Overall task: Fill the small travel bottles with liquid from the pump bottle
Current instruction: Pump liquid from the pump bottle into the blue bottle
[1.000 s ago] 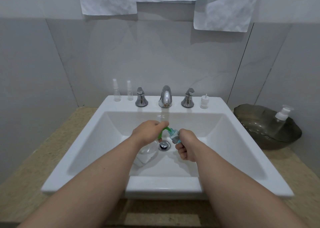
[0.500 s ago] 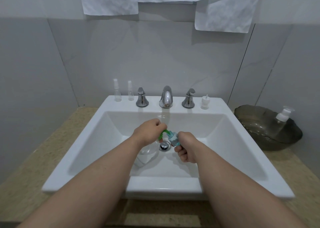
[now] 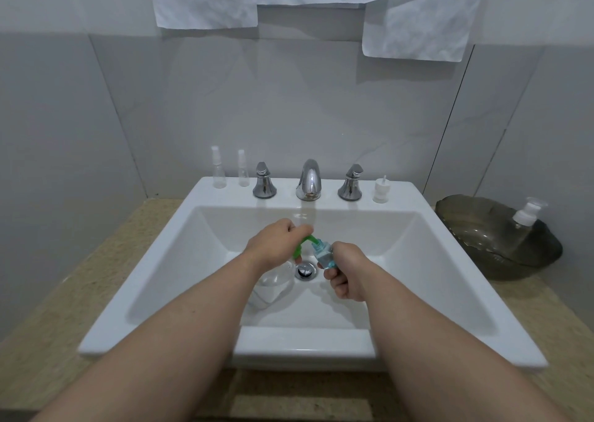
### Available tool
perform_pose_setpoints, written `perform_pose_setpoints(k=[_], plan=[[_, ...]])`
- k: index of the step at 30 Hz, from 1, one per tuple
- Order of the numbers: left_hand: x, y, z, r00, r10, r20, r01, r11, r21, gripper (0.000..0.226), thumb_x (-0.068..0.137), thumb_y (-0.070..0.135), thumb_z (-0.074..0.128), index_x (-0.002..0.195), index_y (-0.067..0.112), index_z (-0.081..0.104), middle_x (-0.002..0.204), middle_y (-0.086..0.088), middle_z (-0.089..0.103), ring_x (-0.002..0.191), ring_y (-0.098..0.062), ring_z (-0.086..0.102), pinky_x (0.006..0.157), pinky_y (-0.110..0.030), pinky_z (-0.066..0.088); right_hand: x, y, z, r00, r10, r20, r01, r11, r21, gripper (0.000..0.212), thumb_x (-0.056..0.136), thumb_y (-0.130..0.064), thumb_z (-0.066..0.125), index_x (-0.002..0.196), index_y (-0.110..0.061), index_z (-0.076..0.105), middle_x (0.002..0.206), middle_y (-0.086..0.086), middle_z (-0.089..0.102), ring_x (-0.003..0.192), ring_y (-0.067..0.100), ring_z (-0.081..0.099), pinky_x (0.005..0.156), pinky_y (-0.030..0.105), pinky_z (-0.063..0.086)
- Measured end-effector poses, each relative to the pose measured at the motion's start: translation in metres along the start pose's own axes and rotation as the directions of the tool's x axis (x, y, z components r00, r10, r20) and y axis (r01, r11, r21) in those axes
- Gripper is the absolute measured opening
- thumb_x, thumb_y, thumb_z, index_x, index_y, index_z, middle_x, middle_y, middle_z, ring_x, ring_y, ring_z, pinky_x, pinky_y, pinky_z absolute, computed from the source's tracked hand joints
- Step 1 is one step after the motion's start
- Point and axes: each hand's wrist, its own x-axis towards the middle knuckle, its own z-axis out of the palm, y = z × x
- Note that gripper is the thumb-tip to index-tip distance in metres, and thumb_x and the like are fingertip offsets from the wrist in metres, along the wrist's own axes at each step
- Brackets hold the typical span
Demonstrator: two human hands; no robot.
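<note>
Over sink basin (image 3: 418,280), beside drain (image 3: 305,271): left grip (image 3: 273,245) curled round green pump (image 3: 307,240) of clear pump bottle (image 3: 273,290). Right grip (image 3: 348,272) wrapped round small travel bottle (image 3: 323,255), part-filled blue, nozzle tip at its mouth. On back ledge: tall spray bottle (image 3: 218,172), slim spray bottle (image 3: 243,174), white-capped bottle (image 3: 381,191).

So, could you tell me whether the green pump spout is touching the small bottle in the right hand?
Touching. The head view shows the green pump spout meeting the neck of the small bottle in the right hand, no gap.

2 pump btls (image 3: 273,288) (image 3: 522,229), 3 clear minis (image 3: 219,174) (image 3: 243,174) (image 3: 323,256)
</note>
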Motion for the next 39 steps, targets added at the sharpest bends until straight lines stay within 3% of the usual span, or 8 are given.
perform_pose_setpoints(k=[4,7,11,19,23,25,30,39], plan=[[0.0034,-0.0003,0.001,1.0,0.015,-0.005,-0.015,1.0,-0.02,0.045,0.076,0.065,0.051,0.088,0.022,0.052,0.08,-0.003,0.078,0.074,-0.022,0.069,0.081,-0.047,0.054,0.0013,0.0013,0.0,1.0,0.01,-0.001,-0.01,1.0,-0.015,0.031,0.087,-0.014,0.027,0.091,-0.016,0.057,0.056,0.001,0.036,0.046,0.015,0.014,0.044,0.019,0.016],[0.0058,-0.0031,0.0019,1.0,0.025,-0.004,-0.025,0.999,-0.03,0.041,0.071,0.063,0.053,0.085,0.026,0.048,0.087,-0.009,0.077,0.068,-0.021,0.062,0.073,-0.041,0.048,0.0018,0.0015,-0.0003,1.0,0.011,-0.001,-0.011,0.999,-0.032,0.033,0.087,-0.014,0.026,0.09,-0.016,0.058,0.055,0.001,0.037,0.046,0.015,0.015,0.045,0.02,0.016],[0.0068,-0.0035,0.0022,0.999,0.034,0.007,-0.033,0.998,-0.062,0.035,0.074,0.056,0.057,0.084,0.025,0.043,0.073,-0.002,0.068,0.074,-0.025,0.076,0.066,-0.038,0.044,0.0006,0.0014,-0.0005,1.0,0.012,0.001,-0.012,0.999,-0.046,0.032,0.087,-0.015,0.026,0.087,-0.016,0.057,0.053,0.0,0.037,0.047,0.015,0.015,0.045,0.02,0.016],[0.0062,-0.0028,0.0002,0.999,0.036,0.032,-0.033,0.995,-0.096,0.029,0.075,0.046,0.059,0.082,0.024,0.041,0.071,0.001,0.061,0.084,-0.033,0.077,0.062,-0.038,0.043,0.0014,0.0021,-0.0003,1.0,0.028,-0.005,-0.028,0.998,-0.065,0.032,0.086,-0.015,0.024,0.085,-0.019,0.056,0.054,0.0,0.036,0.046,0.015,0.013,0.048,0.021,0.014],[0.0049,-0.0054,0.0006,1.0,0.029,-0.006,-0.029,0.999,-0.029,0.04,0.077,0.062,0.056,0.083,0.025,0.044,0.072,0.004,0.07,0.082,-0.027,0.075,0.073,-0.047,0.052,0.0039,0.0018,-0.0003,1.0,0.031,-0.001,-0.031,0.998,-0.06,0.031,0.086,-0.015,0.026,0.089,-0.018,0.056,0.054,0.0,0.036,0.046,0.015,0.013,0.046,0.02,0.015],[0.0029,-0.0057,0.0016,1.0,0.018,-0.016,-0.018,1.0,0.005,0.048,0.083,0.071,0.052,0.086,0.024,0.046,0.072,0.007,0.076,0.077,-0.021,0.068,0.082,-0.046,0.052,0.0045,0.0016,-0.001,1.0,0.023,0.002,-0.023,0.999,-0.04,0.03,0.085,-0.016,0.027,0.091,-0.017,0.057,0.055,0.0,0.035,0.046,0.015,0.013,0.045,0.019,0.015],[-0.0021,-0.0033,-0.001,1.0,0.005,-0.023,-0.005,1.0,0.004,0.07,0.089,0.083,0.04,0.098,0.015,0.055,0.07,0.01,0.076,0.08,-0.017,0.065,0.087,-0.044,0.05,0.0035,0.0008,-0.0013,1.0,0.01,0.002,-0.01,1.0,-0.024,0.028,0.085,-0.016,0.029,0.09,-0.018,0.056,0.055,-0.001,0.035,0.046,0.015,0.014,0.044,0.019,0.015],[0.0008,-0.0017,0.0,1.0,0.021,0.009,-0.02,0.999,-0.044,0.051,0.078,0.072,0.052,0.088,0.022,0.049,0.071,0.005,0.077,0.087,-0.023,0.073,0.09,-0.049,0.052,0.0019,0.0001,-0.0011,1.0,0.006,0.008,-0.006,1.0,-0.028,0.028,0.086,-0.015,0.029,0.091,-0.017,0.056,0.056,-0.001,0.034,0.045,0.015,0.014,0.043,0.019,0.015]])
